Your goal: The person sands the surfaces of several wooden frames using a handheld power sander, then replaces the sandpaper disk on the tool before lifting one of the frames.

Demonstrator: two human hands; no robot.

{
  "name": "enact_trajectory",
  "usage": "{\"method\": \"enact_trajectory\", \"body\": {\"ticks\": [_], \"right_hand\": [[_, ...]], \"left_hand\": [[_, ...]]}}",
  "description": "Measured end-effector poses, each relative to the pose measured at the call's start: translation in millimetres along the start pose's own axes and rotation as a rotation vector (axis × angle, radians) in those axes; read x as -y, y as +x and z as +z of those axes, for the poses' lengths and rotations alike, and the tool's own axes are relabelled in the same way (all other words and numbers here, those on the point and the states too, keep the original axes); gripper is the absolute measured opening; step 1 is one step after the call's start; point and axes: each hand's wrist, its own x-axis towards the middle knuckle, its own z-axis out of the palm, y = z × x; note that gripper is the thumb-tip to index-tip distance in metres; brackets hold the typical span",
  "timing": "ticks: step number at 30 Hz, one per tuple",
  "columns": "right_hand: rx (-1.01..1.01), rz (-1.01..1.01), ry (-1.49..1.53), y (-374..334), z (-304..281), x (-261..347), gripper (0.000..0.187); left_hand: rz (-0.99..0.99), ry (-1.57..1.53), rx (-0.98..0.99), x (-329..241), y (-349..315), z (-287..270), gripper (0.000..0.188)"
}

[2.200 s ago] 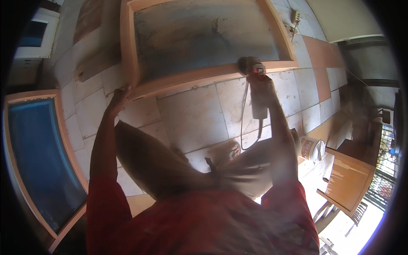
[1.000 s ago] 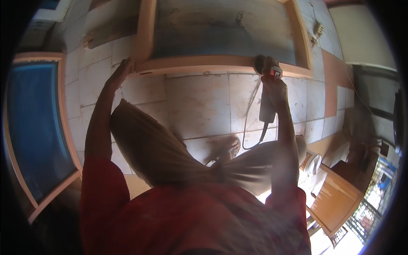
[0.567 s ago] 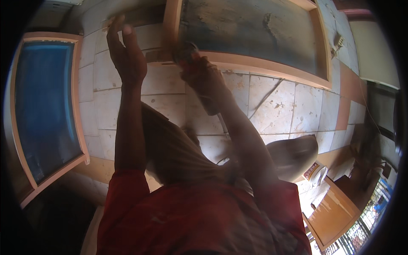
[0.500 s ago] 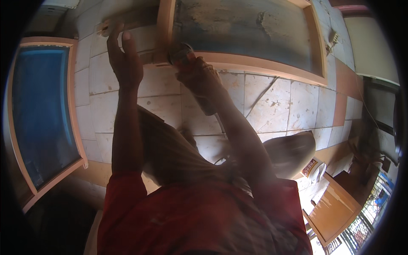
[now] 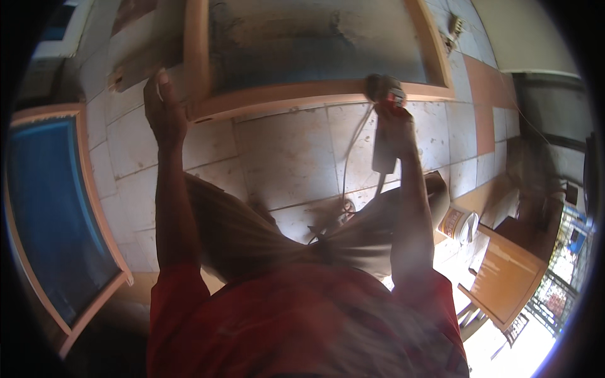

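Gripping sander [image 5: 386, 126] on frame [image 5: 315, 97], hands [image 5: 394, 116] apart

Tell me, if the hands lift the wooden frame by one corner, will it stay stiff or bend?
The wooden frame would probably stay stiff: its rails look thick and joined around a panel. It is likely heavy and awkward, being wide. The left hand rests at its corner; the right hand holds a power tool.

The far side of the wooden frame [image 5: 315, 94] is cut off by the top edge. Below it, the right hand [image 5: 394, 123] covers most of the power tool [image 5: 384, 94], so its working face is hidden. The left hand [image 5: 165, 110] hides that frame's near-left corner. Small items [image 5: 454, 28] beyond its right rail are too small to tell.
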Motion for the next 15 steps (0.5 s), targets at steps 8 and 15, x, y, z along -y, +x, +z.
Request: {"method": "enact_trajectory", "body": {"ticks": [8,15], "right_hand": [[0.285,0.167,-0.025,-13,39,76,0.047],[0.050,-0.004,0.291,20,-22,-48,0.032]], "left_hand": [[-0.083,0.261,0.297,-30,-18,63,0.067],[0.038,0.646,0.787,-22,-55,110,0.079]]}}
